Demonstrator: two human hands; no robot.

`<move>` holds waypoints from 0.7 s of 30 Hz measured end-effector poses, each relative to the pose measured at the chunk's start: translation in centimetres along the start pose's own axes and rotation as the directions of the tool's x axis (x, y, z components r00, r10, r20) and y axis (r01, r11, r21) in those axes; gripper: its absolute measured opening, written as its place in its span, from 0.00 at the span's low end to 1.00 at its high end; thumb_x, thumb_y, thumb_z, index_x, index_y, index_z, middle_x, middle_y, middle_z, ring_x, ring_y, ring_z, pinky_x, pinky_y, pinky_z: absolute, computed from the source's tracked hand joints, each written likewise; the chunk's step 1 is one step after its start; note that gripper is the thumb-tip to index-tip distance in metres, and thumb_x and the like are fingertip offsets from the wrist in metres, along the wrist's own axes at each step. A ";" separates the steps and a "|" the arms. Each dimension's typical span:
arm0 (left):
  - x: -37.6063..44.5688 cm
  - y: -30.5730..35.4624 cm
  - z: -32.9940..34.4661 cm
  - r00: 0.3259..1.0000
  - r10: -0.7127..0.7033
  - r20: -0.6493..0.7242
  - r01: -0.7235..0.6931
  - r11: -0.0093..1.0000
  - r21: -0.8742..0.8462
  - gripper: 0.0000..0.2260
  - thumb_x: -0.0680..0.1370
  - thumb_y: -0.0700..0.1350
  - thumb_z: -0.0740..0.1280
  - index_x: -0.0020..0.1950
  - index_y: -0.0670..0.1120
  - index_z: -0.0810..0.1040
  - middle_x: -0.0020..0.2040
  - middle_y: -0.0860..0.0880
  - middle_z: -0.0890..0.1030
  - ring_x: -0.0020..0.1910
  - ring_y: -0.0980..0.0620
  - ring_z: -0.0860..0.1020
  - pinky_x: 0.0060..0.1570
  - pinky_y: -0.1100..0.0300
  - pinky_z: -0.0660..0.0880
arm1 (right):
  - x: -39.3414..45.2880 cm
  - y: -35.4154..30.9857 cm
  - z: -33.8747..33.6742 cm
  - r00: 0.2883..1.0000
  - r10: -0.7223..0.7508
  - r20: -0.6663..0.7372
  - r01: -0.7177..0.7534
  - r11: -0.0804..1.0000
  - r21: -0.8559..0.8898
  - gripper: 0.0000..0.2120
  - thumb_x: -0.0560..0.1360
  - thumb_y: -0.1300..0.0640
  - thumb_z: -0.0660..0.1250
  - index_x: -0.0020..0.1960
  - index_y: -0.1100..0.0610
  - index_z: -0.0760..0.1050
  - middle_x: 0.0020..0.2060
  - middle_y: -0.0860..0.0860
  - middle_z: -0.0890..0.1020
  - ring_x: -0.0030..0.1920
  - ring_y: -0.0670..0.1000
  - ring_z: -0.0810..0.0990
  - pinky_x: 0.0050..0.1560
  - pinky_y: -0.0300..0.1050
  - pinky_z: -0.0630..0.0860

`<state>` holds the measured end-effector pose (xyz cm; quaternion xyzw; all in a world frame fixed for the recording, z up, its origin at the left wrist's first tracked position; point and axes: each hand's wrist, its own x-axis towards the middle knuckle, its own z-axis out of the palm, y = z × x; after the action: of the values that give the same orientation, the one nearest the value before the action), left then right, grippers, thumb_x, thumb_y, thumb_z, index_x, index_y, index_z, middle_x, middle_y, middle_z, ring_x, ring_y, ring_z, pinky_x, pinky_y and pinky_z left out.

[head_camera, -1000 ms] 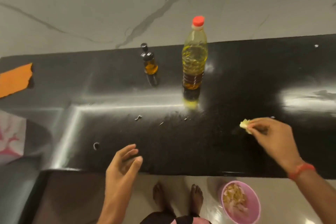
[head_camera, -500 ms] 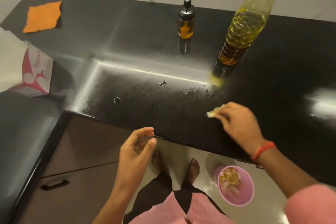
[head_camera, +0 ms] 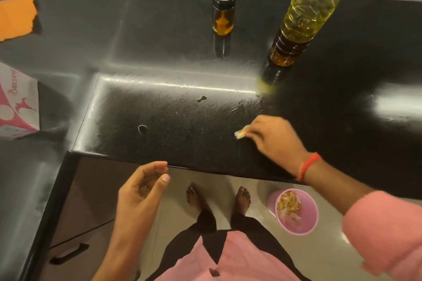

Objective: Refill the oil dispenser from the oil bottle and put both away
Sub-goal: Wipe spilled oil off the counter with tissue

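Fingers of the left hand point(head_camera: 141, 191) curl loosely, empty, at lower centre; right hand point(head_camera: 271, 137) pinches a pale scrap point(head_camera: 240, 134) on the black counter point(head_camera: 159, 139) — beyond, upper centre, oil dispenser point(head_camera: 223, 8), oil bottle point(head_camera: 303, 20) rightward.

One oil dispenser point(head_camera: 223, 10), one oil bottle point(head_camera: 303, 23), one orange cloth point(head_camera: 17, 16), one pink bowl point(head_camera: 296, 211).

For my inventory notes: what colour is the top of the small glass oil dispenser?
Black: the small glass oil dispenser has a black pump top, seen in the head view.
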<state>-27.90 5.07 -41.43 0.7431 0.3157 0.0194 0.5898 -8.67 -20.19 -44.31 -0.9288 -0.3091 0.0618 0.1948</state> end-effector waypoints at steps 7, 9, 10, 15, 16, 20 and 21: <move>0.0 -2.0 -4.1 0.994 -0.047 -0.100 0.046 0.999 -0.018 0.11 0.79 0.35 0.71 0.55 0.50 0.84 0.51 0.53 0.87 0.52 0.51 0.86 0.52 0.70 0.80 | 6.0 2.1 -2.5 0.858 0.441 -0.262 -0.474 0.877 -0.075 0.07 0.74 0.56 0.71 0.47 0.56 0.87 0.43 0.58 0.86 0.45 0.63 0.84 0.47 0.56 0.81; 0.2 -1.7 -4.4 0.995 -0.040 -0.093 0.038 0.999 -0.030 0.11 0.79 0.35 0.71 0.55 0.50 0.85 0.51 0.54 0.87 0.51 0.51 0.86 0.52 0.70 0.80 | 5.8 -3.7 0.8 0.964 0.250 -0.096 -0.258 0.962 -0.092 0.06 0.74 0.58 0.71 0.45 0.58 0.86 0.40 0.58 0.85 0.42 0.63 0.83 0.42 0.54 0.80; 0.4 -1.5 -4.6 0.996 -0.033 -0.088 0.030 0.999 -0.031 0.10 0.79 0.35 0.71 0.55 0.50 0.85 0.51 0.54 0.87 0.51 0.52 0.86 0.52 0.71 0.80 | 4.8 -6.6 2.4 0.991 0.124 0.042 -0.120 0.989 -0.083 0.05 0.74 0.59 0.70 0.45 0.58 0.86 0.40 0.57 0.83 0.41 0.63 0.83 0.40 0.55 0.80; 0.9 -1.1 -5.4 0.994 -0.006 -0.110 0.003 0.999 -0.032 0.09 0.79 0.36 0.71 0.56 0.48 0.85 0.51 0.52 0.88 0.51 0.54 0.86 0.52 0.72 0.79 | 3.8 -3.4 0.9 0.999 -0.037 -0.011 0.036 0.994 -0.101 0.05 0.75 0.59 0.71 0.43 0.59 0.85 0.37 0.58 0.82 0.38 0.63 0.82 0.37 0.56 0.80; 0.8 -1.2 -5.5 0.993 -0.013 -0.118 0.008 0.999 -0.040 0.10 0.79 0.36 0.71 0.56 0.48 0.84 0.51 0.51 0.88 0.51 0.53 0.86 0.52 0.71 0.79 | 5.2 -0.9 -0.6 0.992 0.079 -0.101 -0.094 0.983 -0.158 0.05 0.75 0.59 0.72 0.44 0.60 0.85 0.38 0.60 0.83 0.39 0.64 0.82 0.39 0.57 0.80; 0.2 -1.8 -5.5 0.990 -0.056 -0.130 0.048 0.997 -0.061 0.10 0.80 0.36 0.71 0.56 0.49 0.85 0.50 0.52 0.88 0.51 0.52 0.86 0.51 0.70 0.80 | 9.4 0.2 -1.6 0.920 0.309 -0.239 -0.349 0.926 -0.145 0.08 0.75 0.56 0.70 0.49 0.58 0.86 0.42 0.59 0.85 0.44 0.64 0.83 0.47 0.57 0.81; 0.0 -1.8 -5.4 0.989 -0.065 -0.131 0.056 0.996 -0.072 0.09 0.80 0.36 0.71 0.56 0.49 0.85 0.50 0.52 0.88 0.51 0.52 0.86 0.50 0.70 0.80 | 9.2 -2.2 0.0 0.946 0.251 -0.204 -0.280 0.951 -0.128 0.07 0.75 0.57 0.70 0.47 0.58 0.86 0.41 0.59 0.84 0.43 0.65 0.83 0.44 0.56 0.80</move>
<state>-30.85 9.95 -41.35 0.7099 0.3757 0.0617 0.5926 -2.56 -13.07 -43.38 -0.9761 -0.1652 -0.0234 0.1394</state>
